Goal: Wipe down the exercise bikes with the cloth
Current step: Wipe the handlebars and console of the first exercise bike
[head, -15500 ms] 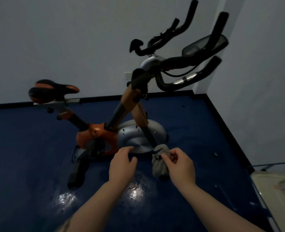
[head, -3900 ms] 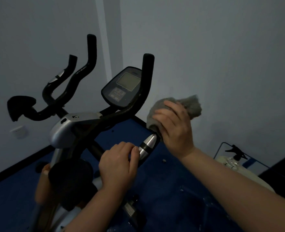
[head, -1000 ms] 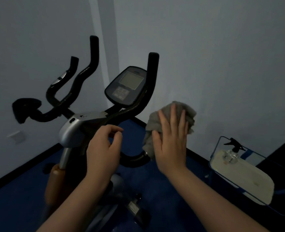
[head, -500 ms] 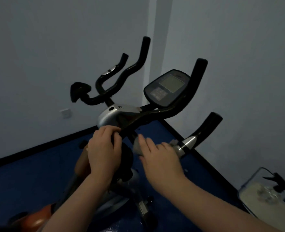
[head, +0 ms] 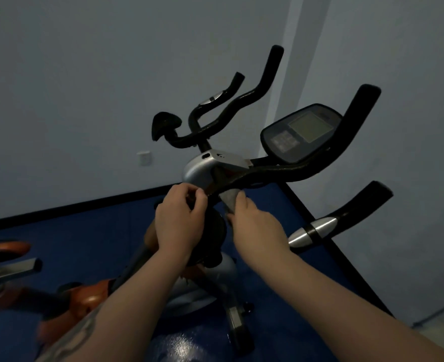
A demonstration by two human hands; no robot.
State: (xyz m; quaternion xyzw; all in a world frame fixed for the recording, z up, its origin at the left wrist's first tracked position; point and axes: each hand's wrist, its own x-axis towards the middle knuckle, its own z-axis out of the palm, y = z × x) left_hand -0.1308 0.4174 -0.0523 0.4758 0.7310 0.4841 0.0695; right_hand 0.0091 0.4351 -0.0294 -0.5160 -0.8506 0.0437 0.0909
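Note:
An exercise bike with black handlebars (head: 288, 169), a silver stem cover (head: 202, 168) and a dark console (head: 301, 133) fills the middle of the view. My right hand (head: 257, 226) presses a grey cloth (head: 230, 199) against the underside of the handlebar near the stem. Only a small strip of cloth shows above my fingers. My left hand (head: 179, 220) is curled around the bar just below the silver cover. The orange frame (head: 85, 299) and silver flywheel housing (head: 189, 296) lie below my forearms.
The bike stands on a blue floor (head: 85, 231) in a corner of pale walls with a black skirting. The orange and black saddle (head: 4, 252) sits at the far left. A pale tray edge (head: 440, 330) shows at the bottom right.
The view has swung left and down since a second ago. My right hand has carried the cloth from the right handle in to the bar under the stem. My left hand has closed on the bar.

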